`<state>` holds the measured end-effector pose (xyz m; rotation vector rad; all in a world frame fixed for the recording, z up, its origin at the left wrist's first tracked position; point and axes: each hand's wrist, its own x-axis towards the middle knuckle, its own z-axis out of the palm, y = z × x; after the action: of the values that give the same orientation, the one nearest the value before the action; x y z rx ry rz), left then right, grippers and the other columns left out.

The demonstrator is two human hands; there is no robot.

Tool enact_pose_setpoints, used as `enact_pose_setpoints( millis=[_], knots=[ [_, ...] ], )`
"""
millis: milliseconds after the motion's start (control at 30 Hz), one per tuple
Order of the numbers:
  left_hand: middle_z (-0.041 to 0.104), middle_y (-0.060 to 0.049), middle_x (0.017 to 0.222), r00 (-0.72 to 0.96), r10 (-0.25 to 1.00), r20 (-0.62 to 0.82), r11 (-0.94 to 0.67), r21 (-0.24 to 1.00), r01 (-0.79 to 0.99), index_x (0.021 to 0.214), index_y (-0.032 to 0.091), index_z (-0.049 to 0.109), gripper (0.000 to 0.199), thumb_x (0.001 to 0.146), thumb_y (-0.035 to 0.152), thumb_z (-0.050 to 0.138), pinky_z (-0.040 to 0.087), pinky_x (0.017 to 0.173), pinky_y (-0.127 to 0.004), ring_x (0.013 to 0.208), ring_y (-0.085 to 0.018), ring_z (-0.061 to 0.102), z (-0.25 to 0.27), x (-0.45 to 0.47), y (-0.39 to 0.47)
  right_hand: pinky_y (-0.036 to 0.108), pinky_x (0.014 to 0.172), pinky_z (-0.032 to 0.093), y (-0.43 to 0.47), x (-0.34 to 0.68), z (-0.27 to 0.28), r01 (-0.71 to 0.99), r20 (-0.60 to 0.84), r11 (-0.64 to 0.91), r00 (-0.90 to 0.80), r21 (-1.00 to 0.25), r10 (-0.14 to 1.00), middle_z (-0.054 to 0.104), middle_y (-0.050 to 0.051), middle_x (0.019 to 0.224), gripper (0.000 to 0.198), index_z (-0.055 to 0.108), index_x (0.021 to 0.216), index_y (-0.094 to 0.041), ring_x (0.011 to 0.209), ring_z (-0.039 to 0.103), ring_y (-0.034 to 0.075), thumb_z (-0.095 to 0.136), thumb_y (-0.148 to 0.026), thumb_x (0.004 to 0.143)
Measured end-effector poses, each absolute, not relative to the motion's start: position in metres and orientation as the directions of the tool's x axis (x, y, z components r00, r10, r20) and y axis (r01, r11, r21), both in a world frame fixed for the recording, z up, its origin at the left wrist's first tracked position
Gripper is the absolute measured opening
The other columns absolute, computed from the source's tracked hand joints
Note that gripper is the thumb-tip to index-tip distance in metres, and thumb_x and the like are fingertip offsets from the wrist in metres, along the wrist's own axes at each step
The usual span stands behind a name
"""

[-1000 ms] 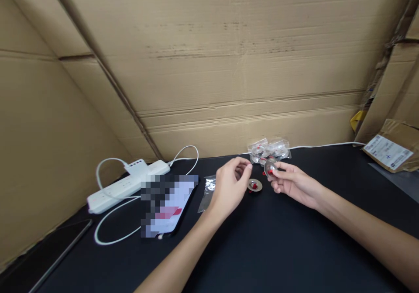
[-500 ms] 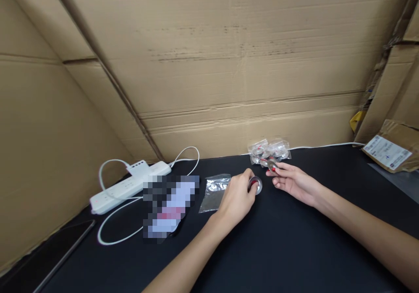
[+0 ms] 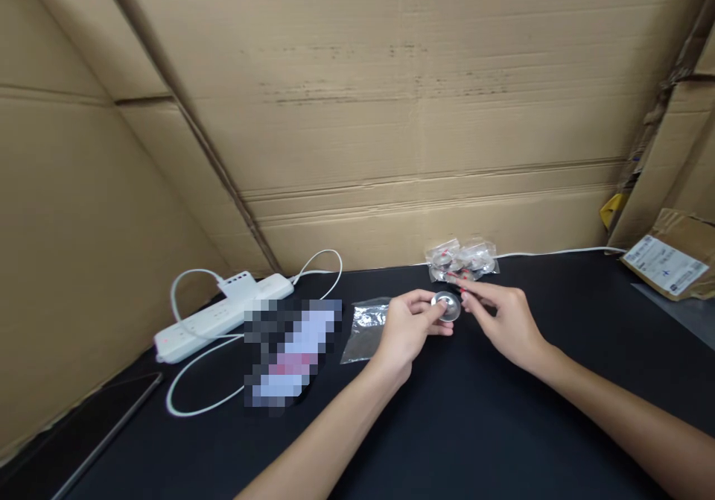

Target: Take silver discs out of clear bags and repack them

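My left hand (image 3: 410, 325) pinches a round silvery finger cymbal (image 3: 450, 314) by its edge, thumb on top over the middle and fingers beneath. Close beside it my right hand (image 3: 503, 317) is closed, with thumb and fingertips around a bit of red strap (image 3: 463, 290); the second cymbal on it is mostly hidden. Just behind the hands lie small clear bags (image 3: 474, 255) with several shiny round pieces and red bits inside. An opened-out clear plastic bag (image 3: 363, 332) lies flat to the left, partly behind my left hand.
A white power strip (image 3: 206, 321) with a plugged-in adapter and looped cable stands at left, near a blurred-out item (image 3: 299, 351). A dark flat device (image 3: 106, 433) is at the left edge. A labelled brown packet (image 3: 670, 258) lies right. Cardboard walls (image 3: 418, 127) enclose the black table.
My left hand has turned and moved slightly right, tilting its cymbal face up. My right hand has rolled over, palm down, and its cymbal shows less. The two hands are closer together.
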<state>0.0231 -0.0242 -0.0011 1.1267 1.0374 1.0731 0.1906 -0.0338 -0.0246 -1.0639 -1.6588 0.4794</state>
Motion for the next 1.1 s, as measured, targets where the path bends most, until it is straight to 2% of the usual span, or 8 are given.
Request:
enact_pose_setpoints(
  millis=[67, 133, 300, 467, 667, 833, 933, 1100],
  knots=[
    [0.071, -0.010, 0.076, 0.206, 0.976, -0.075, 0.115, 0.975, -0.191, 0.083, 0.008, 0.068, 0.023, 0.073, 0.026, 0.076, 0.060, 0.072, -0.034, 0.067, -0.019, 0.070, 0.001, 0.024, -0.027, 0.041, 0.089, 0.055, -0.037, 0.187, -0.025, 0.492, 0.593, 0.580, -0.150, -0.649, 0.791, 0.071, 0.009, 0.114, 0.033, 0.067, 0.121, -0.022, 0.097, 0.069, 0.025, 0.055, -0.025, 0.091],
    [0.072, -0.011, 0.082, 0.230, 0.973, -0.035, 0.090, 0.969, -0.232, 0.085, 0.008, 0.070, 0.026, 0.075, 0.031, 0.075, 0.059, 0.079, -0.036, 0.072, -0.019, 0.070, 0.002, 0.023, -0.029, 0.042, 0.093, 0.053, -0.039, 0.186, -0.024, 0.498, 0.606, 0.612, -0.200, -0.614, 0.770, 0.069, 0.008, 0.118, 0.035, 0.065, 0.124, -0.023, 0.104, 0.067, 0.025, 0.052, -0.023, 0.092],
    [0.072, -0.011, 0.096, 0.327, 0.940, 0.094, 0.023, 0.941, -0.338, 0.090, 0.011, 0.073, 0.025, 0.084, 0.034, 0.066, 0.054, 0.092, -0.040, 0.093, -0.022, 0.067, 0.007, 0.023, -0.032, 0.043, 0.096, 0.052, -0.039, 0.188, -0.021, 0.385, 0.605, 0.590, -0.096, -0.710, 0.791, 0.069, 0.005, 0.118, 0.032, 0.068, 0.120, -0.029, 0.106, 0.067, 0.027, 0.060, -0.023, 0.088],
    [0.071, -0.011, 0.105, 0.359, 0.926, 0.112, 0.017, 0.941, -0.338, 0.095, 0.013, 0.073, 0.021, 0.080, 0.027, 0.070, 0.050, 0.097, -0.040, 0.101, -0.023, 0.065, 0.009, 0.026, -0.035, 0.046, 0.084, 0.058, -0.038, 0.189, -0.021, 0.227, 0.546, 0.531, 0.003, -0.816, 0.838, 0.073, 0.006, 0.108, 0.033, 0.072, 0.113, -0.027, 0.085, 0.071, 0.025, 0.072, -0.025, 0.079],
    [0.071, -0.009, 0.089, 0.262, 0.963, 0.067, -0.006, 0.974, -0.228, 0.091, 0.011, 0.070, 0.023, 0.074, 0.026, 0.075, 0.055, 0.082, -0.035, 0.076, -0.017, 0.067, -0.001, 0.026, -0.031, 0.042, 0.078, 0.060, -0.037, 0.189, -0.019, 0.244, 0.499, 0.483, 0.005, -0.841, 0.867, 0.075, 0.006, 0.094, 0.027, 0.075, 0.103, -0.024, 0.078, 0.072, 0.023, 0.074, -0.028, 0.077],
    [0.061, -0.002, 0.071, 0.264, 0.950, 0.166, -0.165, 0.986, -0.028, 0.080, 0.014, 0.063, 0.021, 0.080, 0.034, 0.067, 0.047, 0.058, -0.024, 0.063, -0.012, 0.056, -0.004, 0.024, -0.028, 0.039, 0.075, 0.060, -0.035, 0.190, -0.020, 0.160, 0.440, 0.431, 0.026, -0.888, 0.898, 0.075, 0.007, 0.090, 0.024, 0.076, 0.097, -0.022, 0.076, 0.072, 0.023, 0.076, -0.032, 0.075],
    [0.057, 0.000, 0.073, 0.291, 0.937, 0.195, -0.214, 0.976, 0.035, 0.078, 0.016, 0.059, 0.024, 0.082, 0.039, 0.063, 0.043, 0.058, -0.023, 0.064, -0.012, 0.052, -0.004, 0.026, -0.030, 0.035, 0.069, 0.059, -0.035, 0.189, -0.021, 0.104, 0.397, 0.392, 0.031, -0.914, 0.917, 0.074, 0.007, 0.087, 0.023, 0.077, 0.094, -0.021, 0.072, 0.070, 0.022, 0.077, -0.033, 0.074],
    [0.056, -0.001, 0.073, 0.340, 0.929, 0.148, -0.136, 0.989, -0.060, 0.079, 0.017, 0.051, 0.030, 0.084, 0.045, 0.058, 0.044, 0.059, -0.026, 0.062, -0.012, 0.053, -0.004, 0.028, -0.031, 0.034, 0.066, 0.057, -0.036, 0.187, -0.020, 0.072, 0.417, 0.417, -0.021, -0.906, 0.909, 0.072, 0.006, 0.083, 0.018, 0.077, 0.092, -0.022, 0.068, 0.066, 0.018, 0.069, -0.034, 0.082]
  ],
)
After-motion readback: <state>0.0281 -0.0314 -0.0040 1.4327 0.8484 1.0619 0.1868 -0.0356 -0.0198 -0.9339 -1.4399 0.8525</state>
